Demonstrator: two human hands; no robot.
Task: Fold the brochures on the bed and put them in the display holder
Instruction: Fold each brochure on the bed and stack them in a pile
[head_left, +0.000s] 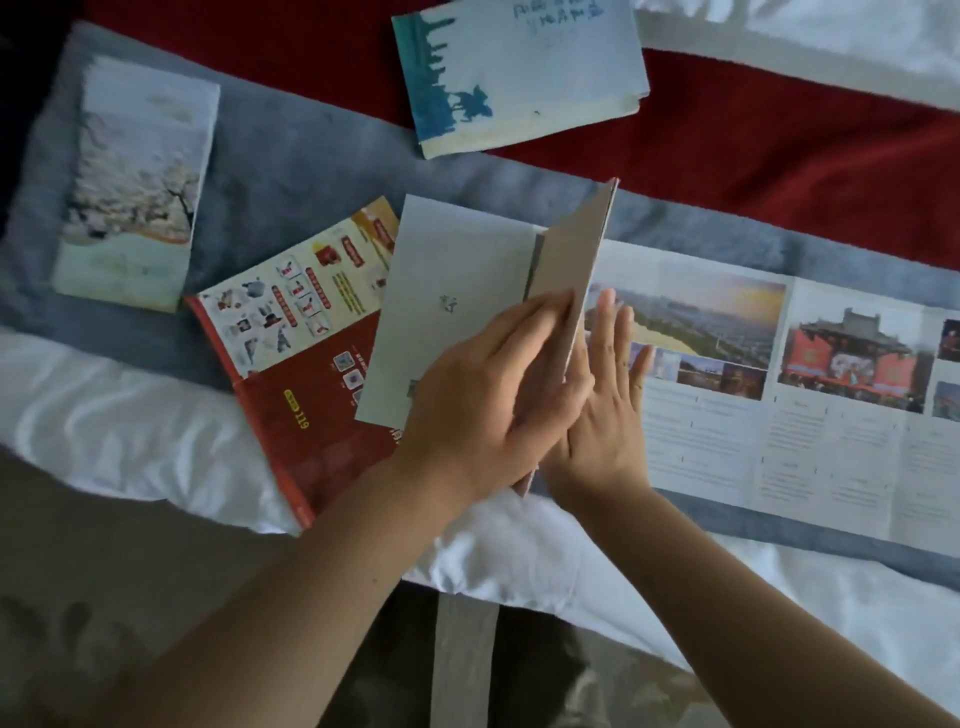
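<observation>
Both hands (519, 395) press the long brochure's (753, 374) fold.

4 brochures (779, 374) lie on 1 bed (130, 415), with 2 hands (493, 405) over them

Two bare forearms enter from the bottom edge, with no sleeves showing anywhere along them. The left hand (478, 410) and the right hand (605, 410) wear no gloves, and no rings, watch or bracelets can be seen on the fingers or wrists. Fingernails look short and unpainted.
</observation>
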